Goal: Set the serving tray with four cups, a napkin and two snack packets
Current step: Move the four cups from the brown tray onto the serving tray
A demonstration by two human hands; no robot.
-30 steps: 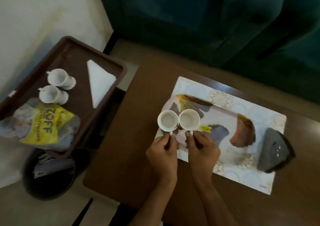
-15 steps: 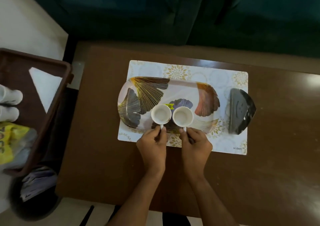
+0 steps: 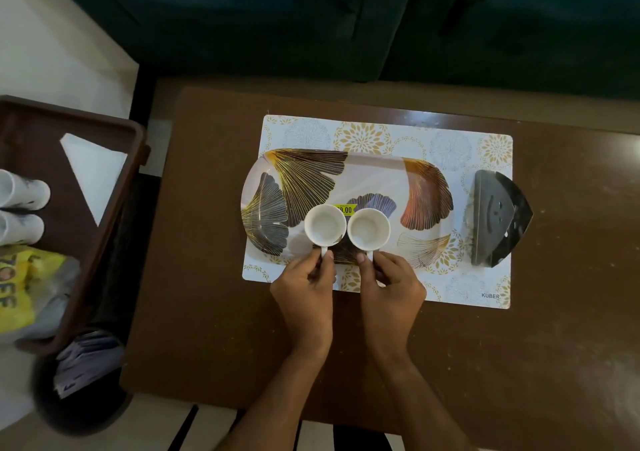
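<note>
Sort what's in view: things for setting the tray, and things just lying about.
For the job: serving tray, two cups in the hands, two cups in the brown bin, napkin, yellow snack packet.

Lying about: placemat, black holder, dustbin.

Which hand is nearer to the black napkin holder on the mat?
Right. The right hand holds a cup near the tray's middle, left of the holder; the left hand is beyond it, farther left.

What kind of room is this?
Probably a living room at home: a dark green sofa stands behind a low wooden table, which carries a placemat and a leaf-patterned serving tray.
</note>
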